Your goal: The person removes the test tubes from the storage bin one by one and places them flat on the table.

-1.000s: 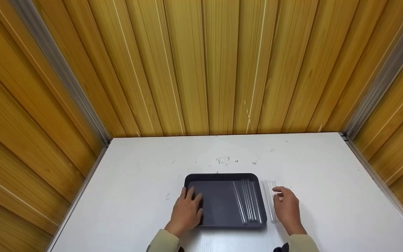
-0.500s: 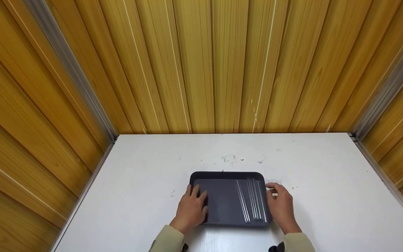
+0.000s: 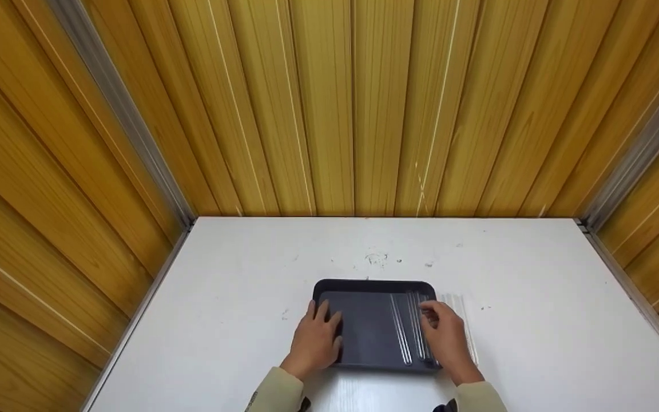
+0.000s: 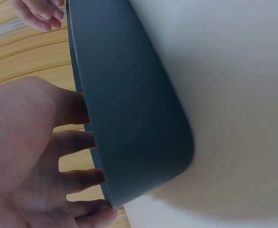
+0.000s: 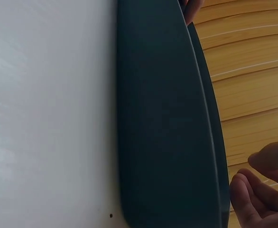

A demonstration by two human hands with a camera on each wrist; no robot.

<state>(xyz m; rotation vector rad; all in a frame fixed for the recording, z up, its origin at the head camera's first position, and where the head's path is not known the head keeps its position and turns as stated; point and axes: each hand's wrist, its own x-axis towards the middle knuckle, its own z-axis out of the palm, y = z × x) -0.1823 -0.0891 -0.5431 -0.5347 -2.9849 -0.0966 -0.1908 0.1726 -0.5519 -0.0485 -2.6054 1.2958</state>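
A dark shallow tray (image 3: 364, 326) lies on the white table. Inside, toward its right side, are several slim clear tubes (image 3: 401, 332); they are see-through and hard to tell apart. My left hand (image 3: 313, 343) rests over the tray's left rim, its fingers extended and spread. In the left wrist view, those fingers (image 4: 79, 142) reach past the rim. Above the right part of the tray is my right hand (image 3: 445, 337), thumb and fingers loosely curled near the tubes. In the right wrist view its thumb and fingertips (image 5: 241, 185) stand slightly apart, with nothing visible between them.
More clear tubes (image 3: 456, 309) lie on the white table (image 3: 249, 297) just right of the tray, partly hidden by the right hand. Wood-patterned walls (image 3: 375, 114) enclose the table's back and sides, with metal posts at the corners.
My right hand has moved left, from over the tubes on the table to above the tray's right side. My left hand has stayed at the tray's left rim. The head view has shifted slightly.
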